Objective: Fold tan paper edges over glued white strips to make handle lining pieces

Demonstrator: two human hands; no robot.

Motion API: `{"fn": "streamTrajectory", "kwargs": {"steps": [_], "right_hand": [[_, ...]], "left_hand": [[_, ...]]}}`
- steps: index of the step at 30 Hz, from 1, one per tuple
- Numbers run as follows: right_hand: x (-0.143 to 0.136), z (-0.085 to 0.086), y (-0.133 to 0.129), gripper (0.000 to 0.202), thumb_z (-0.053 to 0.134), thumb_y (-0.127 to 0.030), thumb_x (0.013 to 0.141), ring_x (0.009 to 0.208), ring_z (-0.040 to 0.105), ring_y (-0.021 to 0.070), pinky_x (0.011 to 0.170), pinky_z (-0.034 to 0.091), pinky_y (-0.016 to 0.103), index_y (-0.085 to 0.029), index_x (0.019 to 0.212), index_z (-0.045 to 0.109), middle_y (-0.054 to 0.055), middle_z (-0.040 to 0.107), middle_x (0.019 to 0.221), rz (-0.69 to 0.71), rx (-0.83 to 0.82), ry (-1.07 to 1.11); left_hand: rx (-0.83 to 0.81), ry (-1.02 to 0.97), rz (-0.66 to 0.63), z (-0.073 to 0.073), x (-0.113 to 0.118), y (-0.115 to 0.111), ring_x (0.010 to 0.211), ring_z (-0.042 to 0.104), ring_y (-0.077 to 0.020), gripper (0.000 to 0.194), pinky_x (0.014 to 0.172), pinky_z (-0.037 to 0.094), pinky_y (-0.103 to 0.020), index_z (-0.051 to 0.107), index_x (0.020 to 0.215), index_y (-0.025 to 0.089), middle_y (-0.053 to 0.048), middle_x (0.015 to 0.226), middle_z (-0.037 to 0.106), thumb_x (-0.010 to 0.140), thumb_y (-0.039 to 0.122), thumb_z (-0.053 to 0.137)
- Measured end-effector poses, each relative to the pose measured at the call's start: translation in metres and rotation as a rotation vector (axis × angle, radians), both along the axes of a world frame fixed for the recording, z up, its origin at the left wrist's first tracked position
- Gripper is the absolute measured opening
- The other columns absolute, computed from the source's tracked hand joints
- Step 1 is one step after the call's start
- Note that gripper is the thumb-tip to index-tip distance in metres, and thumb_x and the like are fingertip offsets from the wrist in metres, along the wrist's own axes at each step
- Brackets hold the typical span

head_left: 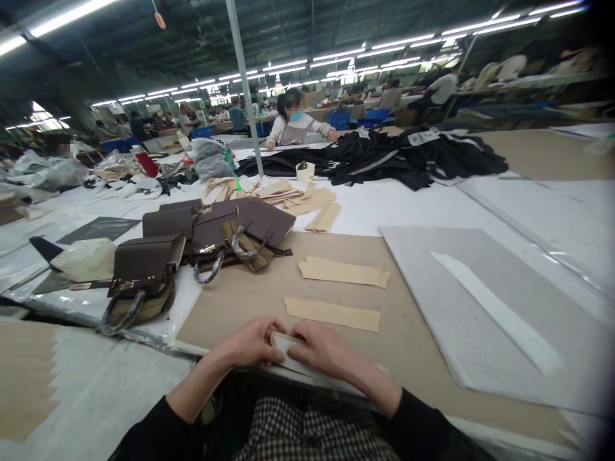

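At the near table edge, both of my hands are closed on one pale strip (pixel 298 366), white on the side that faces me. My left hand (pixel 257 344) pinches its left end between thumb and fingers. Just to the right, my right hand (pixel 323 349) presses its thumb on the white face, with the fingers behind. My right wrist covers part of the strip. Beyond my hands, a tan strip (pixel 331 314) lies flat on the brown board (pixel 259 291). Farther back on that board is a small overlapping stack of tan strips (pixel 343 272).
Dark brown handbags (pixel 148 262) with wrapped handles lie to the left. A grey sheet (pixel 432 294) bearing a white strip (pixel 494 307) is at the right. Behind are loose tan pieces (pixel 307 198), black material (pixel 384 157), a metal pole (pixel 246 89) and a masked co-worker (pixel 294 128).
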State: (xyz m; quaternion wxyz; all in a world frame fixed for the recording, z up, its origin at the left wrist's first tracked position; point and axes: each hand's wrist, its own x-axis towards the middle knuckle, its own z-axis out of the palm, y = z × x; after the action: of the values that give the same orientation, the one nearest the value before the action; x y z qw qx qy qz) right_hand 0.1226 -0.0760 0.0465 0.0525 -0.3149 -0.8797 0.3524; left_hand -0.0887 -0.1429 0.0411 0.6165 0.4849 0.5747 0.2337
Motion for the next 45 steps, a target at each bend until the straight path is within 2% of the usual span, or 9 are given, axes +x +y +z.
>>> {"fn": "streamTrajectory", "kwargs": {"steps": [3,7,10,14,18,27,33,38,45], "right_hand": [[-0.007,-0.012,-0.007,0.009,0.064,-0.015,0.087,0.086,0.062,0.0218,0.072,0.040,0.028,-0.017,0.095,0.069,0.005,0.070,0.091,-0.058,0.043,0.028],[-0.009,-0.023,-0.010,0.015,0.066,-0.008,0.083,0.095,0.059,0.0223,0.083,0.043,0.030,-0.018,0.095,0.066,0.004,0.067,0.099,-0.068,0.076,0.075],[-0.009,-0.025,-0.008,0.019,0.070,-0.006,0.081,0.097,0.058,0.0226,0.085,0.043,0.032,-0.018,0.095,0.066,0.004,0.065,0.099,-0.074,0.087,0.096],[-0.009,-0.029,-0.005,0.023,0.075,-0.006,0.081,0.095,0.059,0.0220,0.083,0.045,0.031,-0.019,0.098,0.068,0.003,0.065,0.097,-0.071,0.077,0.128],[-0.006,-0.037,-0.002,0.014,0.071,-0.010,0.090,0.095,0.061,0.0221,0.082,0.047,0.032,-0.020,0.100,0.070,0.003,0.065,0.096,-0.058,0.081,0.219],[0.002,-0.057,-0.009,0.023,0.058,-0.008,0.098,0.091,0.059,0.0230,0.079,0.053,0.035,-0.021,0.113,0.070,0.007,0.063,0.097,0.027,0.308,0.366],[0.007,-0.051,-0.016,0.032,0.063,-0.005,0.094,0.096,0.055,0.0259,0.083,0.055,0.040,-0.015,0.124,0.063,0.009,0.062,0.106,0.131,0.473,0.242],[0.007,-0.039,-0.021,0.039,0.068,-0.011,0.093,0.096,0.054,0.0284,0.085,0.057,0.044,-0.007,0.130,0.058,0.013,0.062,0.110,0.252,0.596,0.102],[0.028,-0.041,-0.017,0.034,0.060,-0.009,0.096,0.097,0.054,0.0284,0.088,0.057,0.044,-0.005,0.130,0.056,0.014,0.060,0.112,0.288,0.596,0.099]], "left_hand": [[-0.021,0.011,-0.026,0.003,-0.011,0.005,0.052,0.055,-0.0109,0.053,0.051,0.045,-0.023,0.055,0.103,0.017,0.006,0.064,0.061,0.058,0.028,0.081],[-0.042,0.039,-0.063,0.007,-0.022,0.014,0.061,0.062,-0.0157,0.038,0.054,0.048,-0.026,0.058,0.093,0.015,-0.002,0.070,0.067,0.069,0.041,0.072],[-0.023,0.091,-0.115,0.005,-0.025,0.020,0.059,0.061,-0.0154,0.031,0.052,0.046,-0.025,0.062,0.085,0.015,-0.002,0.067,0.066,0.074,0.043,0.066],[0.134,0.224,-0.124,-0.003,-0.026,0.024,0.057,0.054,-0.0115,0.017,0.053,0.040,-0.021,0.067,0.085,0.015,0.003,0.064,0.059,0.076,0.029,0.065],[0.332,0.339,-0.142,-0.008,-0.028,0.026,0.069,0.055,-0.0114,0.009,0.063,0.041,-0.021,0.071,0.082,0.017,0.002,0.076,0.061,0.075,0.017,0.067],[0.627,0.551,-0.330,-0.007,-0.035,0.015,0.089,0.061,-0.0135,0.015,0.080,0.043,-0.021,0.074,0.097,0.025,0.001,0.095,0.064,0.095,0.019,0.060],[0.745,0.757,-0.452,-0.006,-0.032,-0.003,0.090,0.059,-0.0177,0.024,0.072,0.042,-0.026,0.069,0.111,0.025,-0.004,0.111,0.064,0.102,0.021,0.047],[0.958,1.026,-0.639,-0.007,-0.024,-0.020,0.097,0.054,-0.0247,0.029,0.080,0.044,-0.037,0.057,0.128,0.015,-0.010,0.111,0.063,0.101,0.019,0.047],[0.944,1.098,-0.471,-0.007,-0.011,-0.036,0.113,0.052,-0.0263,0.027,0.093,0.041,-0.041,0.056,0.127,0.017,-0.009,0.122,0.060,0.102,0.022,0.047]]}}
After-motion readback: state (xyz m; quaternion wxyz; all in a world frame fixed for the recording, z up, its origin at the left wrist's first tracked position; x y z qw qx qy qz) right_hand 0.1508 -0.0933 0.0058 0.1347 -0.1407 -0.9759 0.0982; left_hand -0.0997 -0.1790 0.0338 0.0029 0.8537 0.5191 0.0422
